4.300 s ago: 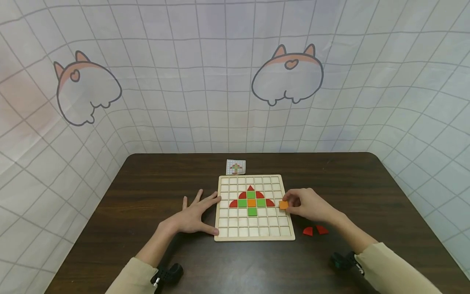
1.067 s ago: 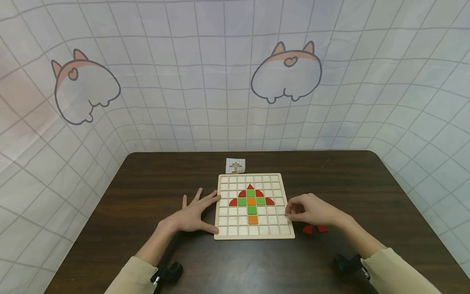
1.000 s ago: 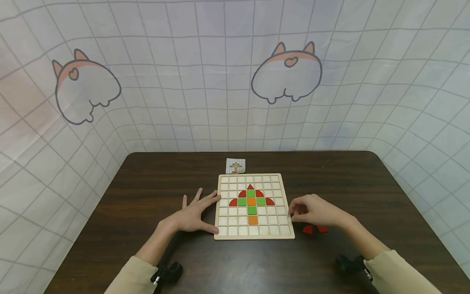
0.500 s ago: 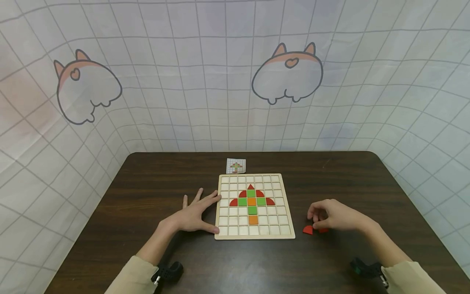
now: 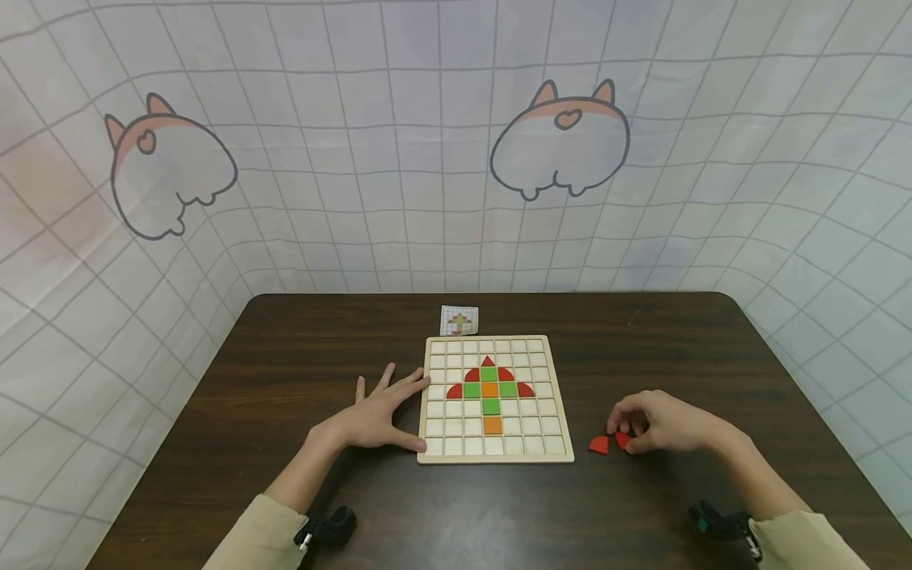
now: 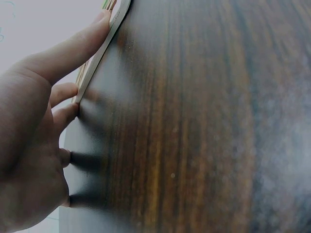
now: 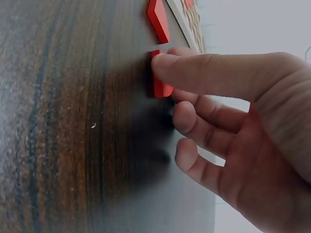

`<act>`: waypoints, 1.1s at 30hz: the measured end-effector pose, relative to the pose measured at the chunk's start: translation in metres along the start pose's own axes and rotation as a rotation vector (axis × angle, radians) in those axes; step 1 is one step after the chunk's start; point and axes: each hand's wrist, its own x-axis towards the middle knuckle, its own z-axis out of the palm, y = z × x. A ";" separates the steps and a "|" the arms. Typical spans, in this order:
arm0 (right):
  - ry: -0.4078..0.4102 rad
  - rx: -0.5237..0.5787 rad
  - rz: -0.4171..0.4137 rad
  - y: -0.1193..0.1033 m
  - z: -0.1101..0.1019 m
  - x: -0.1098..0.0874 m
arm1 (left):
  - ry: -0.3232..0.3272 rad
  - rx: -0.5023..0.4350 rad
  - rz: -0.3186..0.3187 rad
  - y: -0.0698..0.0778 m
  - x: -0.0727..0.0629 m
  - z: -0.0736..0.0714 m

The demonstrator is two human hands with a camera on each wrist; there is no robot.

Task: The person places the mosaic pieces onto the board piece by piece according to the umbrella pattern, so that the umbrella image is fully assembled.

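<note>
The light wooden grid board (image 5: pixel 520 457) lies on the table, with red, green and orange tiles forming a plane-like figure in its cells. My left hand (image 5: pixel 370 418) is spread at the board's left edge, thumb and fingertips touching the frame. In the left wrist view, the left thumb (image 6: pixel 73 51) lies along that edge. Right of the board, my right hand (image 5: pixel 663 421) pinches a red quarter-circle tile (image 5: pixel 623 440) between thumb and fingers, low at the tabletop. The right wrist view shows the thumb over this tile (image 7: pixel 163 90). Another red quarter-circle tile (image 5: pixel 599 445) lies just left of it.
A small printed card (image 5: pixel 459 321) with a similar coloured figure lies beyond the board's far edge. The dark wood table (image 5: pixel 321 332) backs onto a white gridded curtain (image 5: pixel 399 158). A black wrist camera (image 5: pixel 720 522) hangs under the right sleeve.
The right hand set an orange square tile low in the figure's middle column, let go, then moved right and toward me to the red tiles, gripping one. The left hand stayed at the edge.
</note>
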 end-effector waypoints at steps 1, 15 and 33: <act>0.013 -0.009 0.011 0.000 0.001 0.000 | 0.000 0.001 0.000 0.000 0.000 0.000; 0.127 -0.100 -0.006 0.007 0.004 -0.001 | 0.001 0.004 0.002 0.000 0.000 0.000; 0.206 -0.186 -0.006 0.007 0.014 -0.001 | 0.001 -0.007 -0.011 0.002 0.000 -0.001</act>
